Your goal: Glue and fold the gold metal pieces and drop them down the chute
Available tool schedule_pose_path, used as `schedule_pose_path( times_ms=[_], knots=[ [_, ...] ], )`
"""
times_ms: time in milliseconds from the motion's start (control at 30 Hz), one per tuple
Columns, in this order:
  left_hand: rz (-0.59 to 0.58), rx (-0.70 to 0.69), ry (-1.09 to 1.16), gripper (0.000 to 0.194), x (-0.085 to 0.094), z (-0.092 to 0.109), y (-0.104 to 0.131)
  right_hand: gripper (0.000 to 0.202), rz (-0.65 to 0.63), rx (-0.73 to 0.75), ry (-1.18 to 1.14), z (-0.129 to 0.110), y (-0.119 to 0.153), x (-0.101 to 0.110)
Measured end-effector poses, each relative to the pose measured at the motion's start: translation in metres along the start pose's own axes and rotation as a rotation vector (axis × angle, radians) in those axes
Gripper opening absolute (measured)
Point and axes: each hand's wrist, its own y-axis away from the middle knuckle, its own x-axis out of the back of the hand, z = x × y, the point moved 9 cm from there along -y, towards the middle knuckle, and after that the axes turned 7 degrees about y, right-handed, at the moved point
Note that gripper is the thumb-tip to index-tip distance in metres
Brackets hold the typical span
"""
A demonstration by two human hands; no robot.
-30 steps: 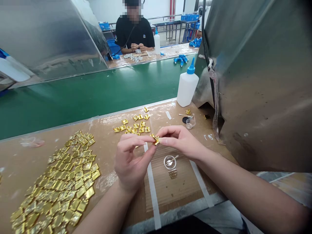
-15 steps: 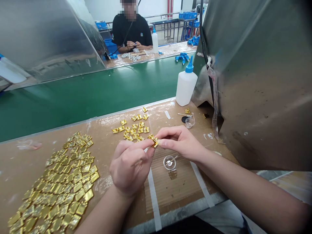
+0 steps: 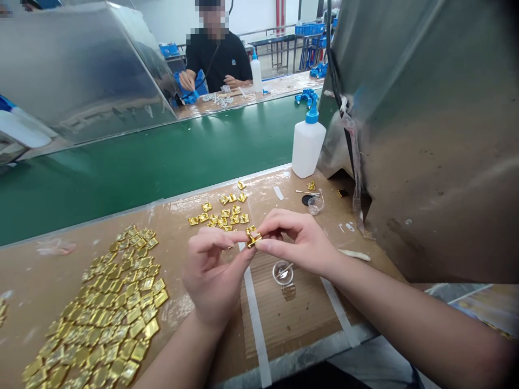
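A small shiny gold piece (image 3: 253,237) is pinched between my two hands above the worktable. My left hand (image 3: 214,265) grips its left side with thumb and forefinger. On its right side the fingertips of my right hand (image 3: 298,237) are closed. Just beyond my hands lies a loose group of similar gold pieces (image 3: 223,214). To the left spreads a large batch of flat gold pieces (image 3: 109,308). Below my right hand stands a small clear cup (image 3: 283,273) with a thin stick resting in it.
A white bottle (image 3: 308,146) with a blue nozzle stands at the table's back edge. Behind it runs a green conveyor belt (image 3: 162,151). A metal panel (image 3: 438,151) rises on the right. Across the belt sits a co-worker (image 3: 221,59). A second clear cup (image 3: 315,205) lies beside cotton swabs.
The gold piece has turned a little between my fingers, and my left fingers have shifted on it. The co-worker's one hand has moved toward blue parts at the side. The view has shifted slightly.
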Motion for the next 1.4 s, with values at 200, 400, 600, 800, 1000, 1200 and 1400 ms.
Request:
schedule_pose_path(
  times_ms=[200, 400, 600, 800, 1000, 1200, 1400],
  knots=[
    [-0.091, 0.004, 0.131, 0.047, -0.003, 0.004, -0.006, 0.019, -0.031, 0.164, 0.056, -0.019, 0.003, 0.002],
    [-0.152, 0.096, 0.271, 0.047, -0.010, 0.000, -0.006, 0.033, -0.186, -0.033, -0.327, -0.006, 0.005, -0.012],
    [-0.180, 0.265, 0.518, 0.047, -0.024, -0.011, -0.003, 0.014, -0.235, 0.041, -0.428, -0.018, 0.005, -0.015],
    [-0.188, 0.299, 0.558, 0.050, -0.025, -0.011, 0.001, 0.008, -0.214, 0.109, -0.363, -0.026, 0.006, -0.010],
    [-0.245, 0.263, 0.482, 0.054, -0.025, -0.002, 0.000, 0.007, -0.242, 0.029, -0.392, -0.021, 0.007, -0.012],
    [-0.255, 0.222, 0.441, 0.055, -0.023, 0.002, -0.002, 0.008, -0.248, -0.029, -0.442, -0.017, 0.008, -0.015],
    [-0.243, 0.154, 0.350, 0.052, -0.020, 0.004, -0.004, 0.014, -0.255, -0.074, -0.454, -0.011, 0.009, -0.017]
  ],
)
